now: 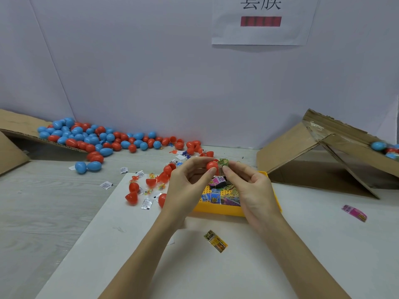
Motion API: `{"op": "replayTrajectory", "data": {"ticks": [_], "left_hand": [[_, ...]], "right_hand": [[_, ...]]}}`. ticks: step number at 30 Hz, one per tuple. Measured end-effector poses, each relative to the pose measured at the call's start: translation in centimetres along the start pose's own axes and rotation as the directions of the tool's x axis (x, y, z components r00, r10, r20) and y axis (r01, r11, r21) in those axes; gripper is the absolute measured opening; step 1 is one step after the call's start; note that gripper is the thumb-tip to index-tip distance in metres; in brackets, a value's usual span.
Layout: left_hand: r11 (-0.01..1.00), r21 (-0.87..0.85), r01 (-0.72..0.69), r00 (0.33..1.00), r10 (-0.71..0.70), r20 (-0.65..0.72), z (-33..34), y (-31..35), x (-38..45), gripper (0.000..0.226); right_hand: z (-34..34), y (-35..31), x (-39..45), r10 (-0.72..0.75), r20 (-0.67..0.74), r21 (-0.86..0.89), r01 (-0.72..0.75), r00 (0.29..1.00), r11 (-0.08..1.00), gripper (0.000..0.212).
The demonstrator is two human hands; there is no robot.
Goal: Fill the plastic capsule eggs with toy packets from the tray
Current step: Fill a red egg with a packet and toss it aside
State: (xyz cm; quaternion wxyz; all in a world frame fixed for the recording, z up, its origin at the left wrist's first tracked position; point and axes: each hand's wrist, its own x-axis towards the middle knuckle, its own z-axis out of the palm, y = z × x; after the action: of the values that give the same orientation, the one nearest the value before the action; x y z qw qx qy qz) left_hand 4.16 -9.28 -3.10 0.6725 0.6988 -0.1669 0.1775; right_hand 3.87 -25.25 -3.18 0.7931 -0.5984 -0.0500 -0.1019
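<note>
Loose yellow packet (215,241) lies near the yellow tray (218,210), cardboard flap (302,154) beyond.

Glossy plastic eggs (90,139) — matt cardboard (302,152)

Even, soft light from above fills the scene, bright with no harsh glare. The hands cast only faint, diffuse shadows on the table (302,244). Deeper shade sits under the tilted cardboard flaps (319,160) at right and left. The wide lens bends straight lines near the edges. Small print on the packets is soft; the wall sign (260,20) reads slightly blurred.
</note>
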Motion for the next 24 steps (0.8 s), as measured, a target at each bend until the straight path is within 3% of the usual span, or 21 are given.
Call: {"op": "replayTrajectory", "data": {"ticks": [4,15,24], "left_hand": [[1.000,0.014,0.004,1.000,-0.005,0.013,-0.02,0.07,0.04,0.024],[1.000,0.019,0.012,0.999,-0.013,0.035,-0.13,0.17,0.01,0.024],[0.999,0.032,-0.029,0.999,0.028,0.026,0.32,-0.17,-0.42,0.047]], "right_hand": [[0.04,-0.10,-0.09,0.004,-0.009,-0.021,-0.004,1.000,1.000,0.036],[-0.07,-0.20,-0.22,-0.001,-0.007,-0.121,0.001,1.000,0.993,0.026],[0.16,-0.48,-0.58,-0.037,-0.018,-0.164,0.034,0.999,0.986,0.030]]}}
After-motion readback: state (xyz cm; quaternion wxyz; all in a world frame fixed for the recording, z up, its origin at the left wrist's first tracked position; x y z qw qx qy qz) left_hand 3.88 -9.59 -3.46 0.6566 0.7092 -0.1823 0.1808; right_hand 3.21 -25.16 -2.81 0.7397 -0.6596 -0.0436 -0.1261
